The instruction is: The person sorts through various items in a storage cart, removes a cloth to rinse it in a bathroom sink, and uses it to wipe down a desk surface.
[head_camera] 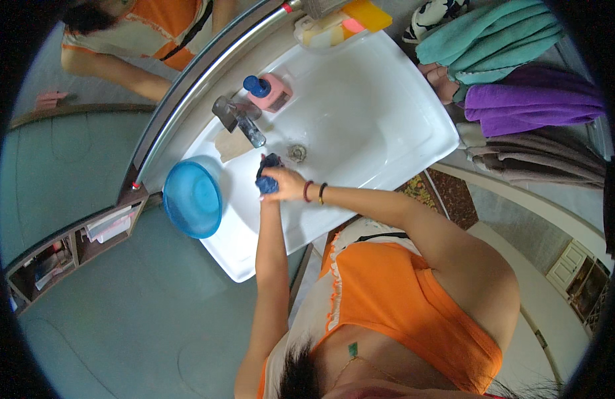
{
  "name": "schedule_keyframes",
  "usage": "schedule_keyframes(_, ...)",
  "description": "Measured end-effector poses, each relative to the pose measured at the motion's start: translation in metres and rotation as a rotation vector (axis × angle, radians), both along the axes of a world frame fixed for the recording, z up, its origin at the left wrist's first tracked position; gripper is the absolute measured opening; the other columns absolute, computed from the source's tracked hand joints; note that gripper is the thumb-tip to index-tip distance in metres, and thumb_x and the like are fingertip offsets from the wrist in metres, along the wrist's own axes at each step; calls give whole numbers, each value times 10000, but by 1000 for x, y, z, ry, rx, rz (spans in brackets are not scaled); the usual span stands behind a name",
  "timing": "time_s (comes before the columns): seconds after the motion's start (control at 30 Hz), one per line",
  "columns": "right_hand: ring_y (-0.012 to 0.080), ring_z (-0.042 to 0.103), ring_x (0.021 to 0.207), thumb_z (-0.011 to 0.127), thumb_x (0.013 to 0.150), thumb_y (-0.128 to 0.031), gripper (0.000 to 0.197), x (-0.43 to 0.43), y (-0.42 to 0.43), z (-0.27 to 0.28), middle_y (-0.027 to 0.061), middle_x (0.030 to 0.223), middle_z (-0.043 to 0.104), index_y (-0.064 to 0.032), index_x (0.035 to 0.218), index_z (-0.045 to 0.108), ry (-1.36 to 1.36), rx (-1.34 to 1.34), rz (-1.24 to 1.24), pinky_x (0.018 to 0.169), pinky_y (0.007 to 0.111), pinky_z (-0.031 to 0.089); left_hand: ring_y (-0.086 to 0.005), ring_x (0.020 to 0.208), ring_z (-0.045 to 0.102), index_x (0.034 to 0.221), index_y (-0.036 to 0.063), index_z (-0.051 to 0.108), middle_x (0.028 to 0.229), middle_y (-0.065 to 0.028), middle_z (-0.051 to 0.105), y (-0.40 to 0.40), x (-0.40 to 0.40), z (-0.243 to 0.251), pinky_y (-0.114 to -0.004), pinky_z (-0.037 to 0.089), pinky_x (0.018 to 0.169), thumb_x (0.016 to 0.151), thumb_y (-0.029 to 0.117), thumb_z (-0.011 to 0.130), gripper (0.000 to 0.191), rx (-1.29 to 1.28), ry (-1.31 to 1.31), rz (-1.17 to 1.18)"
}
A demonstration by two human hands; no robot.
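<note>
Over the white washbasin (pixel 357 119), my right hand (pixel 286 183) grips a bunched dark blue cloth (pixel 267 184). Two bracelets circle that wrist. My left hand (pixel 270 198) comes up from below and presses against the same cloth; most of it is hidden behind the cloth and my right hand. The two hands meet just left of the metal drain (pixel 297 153). Slightly above them is the spout of the faucet (pixel 248 128), and no running water can be made out. A translucent blue plastic bowl (pixel 192 199) sits on the washbasin's left side.
A pink pump bottle (pixel 271 95) with a blue top stands beside the faucet. Soap bars (pixel 322 35) lie in a tray at the far corner. Towels (pixel 531 102) hang along the right. A mirror (pixel 78 164) and a small shelf (pixel 95 234) border the left.
</note>
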State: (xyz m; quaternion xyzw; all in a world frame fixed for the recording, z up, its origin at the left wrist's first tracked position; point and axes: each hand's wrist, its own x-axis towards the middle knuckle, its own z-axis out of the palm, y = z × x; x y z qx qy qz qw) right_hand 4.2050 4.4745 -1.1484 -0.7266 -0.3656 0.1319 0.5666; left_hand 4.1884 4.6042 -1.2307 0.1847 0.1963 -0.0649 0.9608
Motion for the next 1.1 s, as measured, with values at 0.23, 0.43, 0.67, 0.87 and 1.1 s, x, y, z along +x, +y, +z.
schedule_keyframes(0.23,370,609,763,605,729,-511,486,79,-14,-26,187,847,631,-43,857,564,-12,-308,-485,678,451,474,-241,970,578,1097,80,511,1046,-78,587,-63,37,30,-383,476,862,921,371,369,368,31,199,53)
schedule_keyframes(0.43,374,613,769,600,723,-529,522,31,10,-21,194,790,632,-37,898,584,104,-370,-305,702,446,476,-221,987,575,1140,90,507,1069,-52,588,-34,17,-9,-372,471,869,933,418,352,417,79,148,116)
schedule_keyframes(0.67,364,590,846,559,781,-514,489,93,-25,-44,174,870,637,-53,937,611,-27,-369,-414,712,450,462,-196,937,606,1105,66,566,1065,-60,624,-37,15,62,-321,490,830,881,560,426,560,216,226,-137)
schedule_keyframes(0.87,317,533,1077,693,632,-367,606,129,-51,-61,127,1180,572,-152,1184,562,213,-532,6,949,421,388,-190,825,634,1066,10,563,950,-102,641,27,-26,67,-284,525,725,781,172,659,342,467,282,-240)
schedule_keyframes(1.1,246,581,961,748,588,-351,621,105,-29,-41,113,1082,607,-80,1116,564,241,-569,389,824,333,453,-174,769,620,1115,-39,503,905,-104,631,18,-15,96,-251,503,684,724,116,680,456,673,129,-386)
